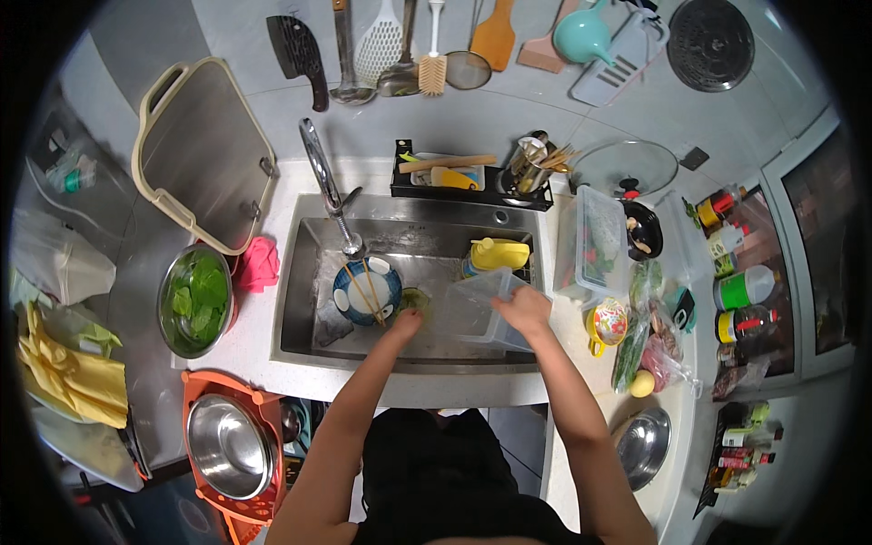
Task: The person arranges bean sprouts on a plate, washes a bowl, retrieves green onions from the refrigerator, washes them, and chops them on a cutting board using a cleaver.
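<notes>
My right hand (524, 310) grips the rim of a clear plastic container (477, 313), which is tilted over the right part of a stainless steel sink (409, 357). My left hand (407, 323) reaches down to the drain (413, 300), where something greenish lies; its fingertips are hard to make out, so I cannot tell whether they hold anything. Just left of the drain is a blue-and-white patterned bowl (344, 310) with a pair of chopsticks (368, 294) across it. A yellow-topped bottle (499, 255) stands in the sink's back right corner.
The chrome faucet (320, 163) rises behind the bowl. Left of the sink are a pink cloth (259, 264) and a metal bowl of green leaves (197, 300). On the right counter stand a lidded plastic box (593, 238), a floral cup (606, 323) and bagged vegetables (661, 334).
</notes>
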`<state>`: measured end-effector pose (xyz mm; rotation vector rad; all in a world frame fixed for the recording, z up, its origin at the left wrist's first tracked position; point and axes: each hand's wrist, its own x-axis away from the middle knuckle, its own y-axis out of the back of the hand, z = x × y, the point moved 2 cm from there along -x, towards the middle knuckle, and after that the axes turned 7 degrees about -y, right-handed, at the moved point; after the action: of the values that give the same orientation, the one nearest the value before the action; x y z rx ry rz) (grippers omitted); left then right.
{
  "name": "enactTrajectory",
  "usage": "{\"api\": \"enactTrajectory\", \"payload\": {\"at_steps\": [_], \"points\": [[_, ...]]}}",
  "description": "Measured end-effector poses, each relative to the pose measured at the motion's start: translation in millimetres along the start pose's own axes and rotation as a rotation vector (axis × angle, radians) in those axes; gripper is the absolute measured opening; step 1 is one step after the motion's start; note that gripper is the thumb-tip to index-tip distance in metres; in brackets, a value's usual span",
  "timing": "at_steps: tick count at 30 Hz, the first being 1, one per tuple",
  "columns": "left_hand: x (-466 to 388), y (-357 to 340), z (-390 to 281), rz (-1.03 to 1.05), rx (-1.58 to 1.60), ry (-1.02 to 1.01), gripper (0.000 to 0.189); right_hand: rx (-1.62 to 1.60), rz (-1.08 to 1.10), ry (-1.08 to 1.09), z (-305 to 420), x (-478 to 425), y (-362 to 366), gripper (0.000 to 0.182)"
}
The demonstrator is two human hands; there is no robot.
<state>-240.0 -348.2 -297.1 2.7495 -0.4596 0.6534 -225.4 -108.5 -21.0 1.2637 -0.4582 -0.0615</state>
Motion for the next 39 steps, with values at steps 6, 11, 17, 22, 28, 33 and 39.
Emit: {"api": "enactTrajectory", "payload": {"at_steps": [6,11,17,22,28,33,39], "points": [[49.7,9.3,-33.4,-0.219,-0.216,-0.192,0.031,0.415,0.208,0.191,60.4,-20.1,-29.8,0.041],[69.6,49.2,-57.1,-0.433,-0.238,-0.212,0.029,0.588,0.220,0.256,112.8,-23.6,-56.5,0.027],[53.1,137.4,-77.6,-0.721,-0.344,-0.400,0.018,0.554,0.178,0.164,126.8,-45.5,-66.4,0.036],[7.9,224.5,-128.4,-0.814,-0.321,-0.843,0.022,0.165,0.071,-0.028,127.7,0.5,24.1,0.055],[-47.0,246.4,-170.5,-0.308,-0.643,-0.441,0.032,-0.460,-0.147,-0.154,78.5,19.5,-44.1,0.044],[-22.1,247.3,-143.8,-0.241,-0.109,-0.855,0.032,-0.955,0.042,-0.201,67.2,1.5,-120.5,0.040],[32.7,198.1,-165.1,-0.013,-0.120,-0.727,0.034,-0.983,0.159,-0.289,75.7,-2.7,-132.9,0.039]]}}
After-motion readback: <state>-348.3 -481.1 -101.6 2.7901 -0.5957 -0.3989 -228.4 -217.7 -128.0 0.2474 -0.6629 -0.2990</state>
